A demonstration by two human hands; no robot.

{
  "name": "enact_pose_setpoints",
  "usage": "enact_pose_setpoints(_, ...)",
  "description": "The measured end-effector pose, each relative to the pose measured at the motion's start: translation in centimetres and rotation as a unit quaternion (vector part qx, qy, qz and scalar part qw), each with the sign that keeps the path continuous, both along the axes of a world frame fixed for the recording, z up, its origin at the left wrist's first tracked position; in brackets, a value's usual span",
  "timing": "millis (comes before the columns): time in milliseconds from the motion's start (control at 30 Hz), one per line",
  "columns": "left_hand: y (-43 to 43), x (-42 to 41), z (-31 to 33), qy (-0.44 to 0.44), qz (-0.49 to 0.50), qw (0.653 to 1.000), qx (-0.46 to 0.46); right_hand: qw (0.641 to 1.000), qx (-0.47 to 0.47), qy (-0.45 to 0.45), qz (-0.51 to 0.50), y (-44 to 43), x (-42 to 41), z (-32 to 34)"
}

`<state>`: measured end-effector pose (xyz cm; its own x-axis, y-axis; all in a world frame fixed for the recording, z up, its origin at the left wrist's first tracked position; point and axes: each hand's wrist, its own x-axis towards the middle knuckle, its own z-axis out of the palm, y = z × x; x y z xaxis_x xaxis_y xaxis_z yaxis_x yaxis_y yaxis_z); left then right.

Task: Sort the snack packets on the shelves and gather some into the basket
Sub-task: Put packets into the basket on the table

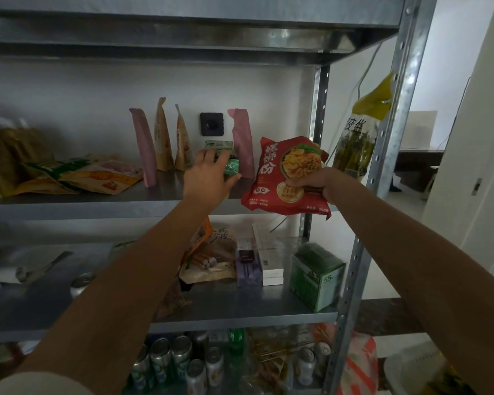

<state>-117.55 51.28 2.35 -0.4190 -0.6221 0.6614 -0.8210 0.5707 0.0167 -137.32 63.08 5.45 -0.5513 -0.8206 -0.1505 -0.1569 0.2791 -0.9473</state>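
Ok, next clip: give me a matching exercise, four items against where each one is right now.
Things:
1. red noodle packet
2. small green packet
3. green box
4. drink cans

Places:
A. lowest shelf in view
B. held up in the right hand
C. right end of the shelf below the standing pouches
D. on the shelf with the standing pouches, gripped by the left hand

Pairs: 1-B, 2-D, 3-C, 4-A

the front of the upper shelf [163,192] lies bare before the standing pouches [163,138]. flat packets [77,175] crowd its left end. a green packet [231,166], held by the left hand [207,178], fills the gap between pouches; the red packet [285,175] blocks the right end by the post [322,104].
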Motion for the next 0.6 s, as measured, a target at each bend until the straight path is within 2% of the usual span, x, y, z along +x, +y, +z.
enact_pose_setpoints(167, 0.0, 0.0, 0.0, -0.005, 0.000, 1.000, 0.002, 0.996, -0.085, -0.036, -0.012, 0.4, 0.2, -1.3)
enact_pose_setpoints(367, 0.1, 0.0, 0.2, -0.009, -0.003, 1.000, 0.004, 0.982, -0.180, 0.042, -0.041, -1.5, -3.1, -5.1)
enact_pose_setpoints(600, 0.2, 0.2, 0.4, -0.037, 0.001, 0.999, 0.005, 0.968, -0.225, -0.068, -0.087, 2.4, 0.8, -5.6)
